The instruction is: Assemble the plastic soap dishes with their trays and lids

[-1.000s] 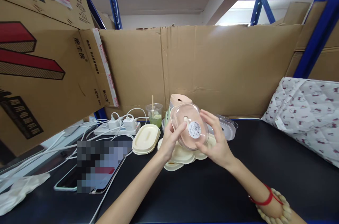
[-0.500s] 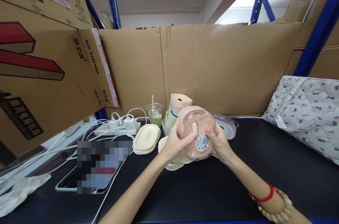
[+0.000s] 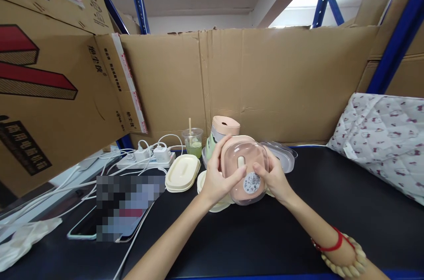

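Observation:
Between both hands is a pink plastic container with a clear cover, tilted so that its round white sticker and a small cream tab face me. My left hand grips its left side, thumb on the cover near the tab. On the right side my right hand holds it, thumb near the sticker. Behind it stand stacked pink and green containers, partly hidden. Cream lids lie stacked to the left, and more cream lids lie partly covered beneath my hands. A clear lid rests behind my right hand.
A cup with green drink and a straw stands behind the lids. A power strip with white cables and a tablet-like device lie left. Cardboard walls the back. A quilted patterned cloth sits right.
The fingers of my left hand have moved up along the container's left edge. The container has tipped slightly and shifted a little left and down. Both hands still hold it.

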`<move>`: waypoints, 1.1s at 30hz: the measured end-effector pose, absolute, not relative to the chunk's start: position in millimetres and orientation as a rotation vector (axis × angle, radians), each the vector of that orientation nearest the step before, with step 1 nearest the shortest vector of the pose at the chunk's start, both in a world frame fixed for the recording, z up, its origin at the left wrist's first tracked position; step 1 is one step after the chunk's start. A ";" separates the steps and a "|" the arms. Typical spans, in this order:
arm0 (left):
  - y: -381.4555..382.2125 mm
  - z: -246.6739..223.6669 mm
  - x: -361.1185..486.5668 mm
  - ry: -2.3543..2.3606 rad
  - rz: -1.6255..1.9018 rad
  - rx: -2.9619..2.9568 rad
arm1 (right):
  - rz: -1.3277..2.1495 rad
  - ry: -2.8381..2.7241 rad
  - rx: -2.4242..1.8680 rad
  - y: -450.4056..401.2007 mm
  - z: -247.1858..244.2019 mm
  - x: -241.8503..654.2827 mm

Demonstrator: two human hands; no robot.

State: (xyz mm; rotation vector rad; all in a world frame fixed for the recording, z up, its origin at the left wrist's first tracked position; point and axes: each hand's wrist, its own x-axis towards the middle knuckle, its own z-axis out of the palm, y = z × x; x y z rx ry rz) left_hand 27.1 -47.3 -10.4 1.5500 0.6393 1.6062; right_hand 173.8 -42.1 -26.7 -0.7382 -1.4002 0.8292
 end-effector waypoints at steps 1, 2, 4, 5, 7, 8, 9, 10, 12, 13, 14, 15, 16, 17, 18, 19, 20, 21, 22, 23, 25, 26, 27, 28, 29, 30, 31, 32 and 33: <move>-47.5 -9.7 26.7 0.627 1.610 1.564 | 0.807 -1.403 -0.731 -42.2 -27.1 173.7; -47.5 -9.3 26.2 0.620 1.609 1.567 | 0.788 -1.407 -0.727 -42.2 -27.2 173.5; -47.0 -8.8 25.3 0.620 1.609 1.549 | 0.778 -1.421 -0.723 -42.2 -26.5 173.4; -46.7 -8.8 24.9 0.622 1.611 1.536 | 0.788 -1.429 -0.720 -42.3 -26.0 173.4; -46.5 -8.8 24.3 0.623 1.602 1.522 | 0.819 -1.443 -0.719 -42.3 -25.6 173.7; -46.6 -8.9 24.2 0.621 1.590 1.521 | 0.836 -1.448 -0.725 -42.3 -25.9 173.9; -46.9 -8.9 24.2 0.620 1.574 1.524 | 0.852 -1.453 -0.736 -42.2 -26.4 174.1; -47.2 -8.9 24.4 0.623 1.554 1.529 | 0.869 -1.455 -0.751 -42.1 -27.1 174.2; -47.7 -9.0 25.2 0.634 1.529 1.540 | 0.905 -1.454 -0.774 -41.6 -28.5 174.2; -47.7 -9.1 25.8 0.640 1.530 1.539 | 0.924 -1.452 -0.780 -41.4 -28.8 174.2; -47.5 -9.2 26.6 0.643 1.537 1.531 | 0.943 -1.449 -0.784 -41.3 -28.6 174.1; -47.1 -9.4 27.3 0.642 1.545 1.512 | 0.961 -1.442 -0.787 -41.4 -28.0 173.9; -46.5 -9.5 28.0 0.641 1.550 1.483 | 0.977 -1.433 -0.790 -41.7 -27.0 173.7; -45.6 -9.7 28.6 0.644 1.549 1.444 | 0.994 -1.418 -0.796 -42.5 -25.7 173.5; -44.5 -10.0 29.0 0.648 1.540 1.396 | 1.015 -1.396 -0.804 -43.6 -24.2 173.1; -43.2 -10.4 29.2 0.651 1.529 1.340 | 1.041 -1.367 -0.815 -44.9 -22.8 172.6; -42.0 -11.0 29.3 0.651 1.511 1.277 | 1.073 -1.333 -0.825 -46.3 -21.6 172.1; -41.0 -11.7 29.5 0.646 1.477 1.211 | 1.107 -1.299 -0.834 -47.6 -20.6 171.6; -40.3 -12.6 29.7 0.635 1.424 1.148 | 1.139 -1.275 -0.839 -48.5 -20.0 171.3; -40.1 -13.5 30.3 0.619 1.355 1.091 | 1.162 -1.266 -0.839 -48.8 -19.8 171.3; -41.2 -15.2 32.2 0.595 1.217 0.993 | 1.142 -1.292 -0.851 -47.2 -20.3 172.4; -42.6 -15.8 33.6 0.591 1.170 0.953 | 1.079 -1.313 -0.881 -45.2 -20.9 173.5; -44.3 -16.0 35.1 0.593 1.147 0.914 | 0.980 -1.325 -0.930 -42.9 -21.6 175.1; -46.2 -15.9 36.6 0.598 1.136 0.874 | 0.859 -1.323 -0.988 -40.5 -22.4 176.8; -48.2 -15.5 38.0 0.606 1.125 0.835 | 0.738 -1.315 -1.044 -38.4 -22.9 178.6; -50.0 -14.8 39.2 0.615 1.110 0.797 | 0.637 -1.313 -1.084 -36.9 -23.2 180.2; -51.5 -13.9 40.2 0.625 1.089 0.760 | 0.568 -1.327 -1.103 -36.3 -23.2 181.6; -52.8 -13.0 40.9 0.636 1.066 0.723 | 0.535 -1.367 -1.102 -36.6 -23.0 182.9; -53.8 -12.1 41.4 0.645 1.042 0.690 | 0.527 -1.429 -1.087 -37.5 -22.7 183.9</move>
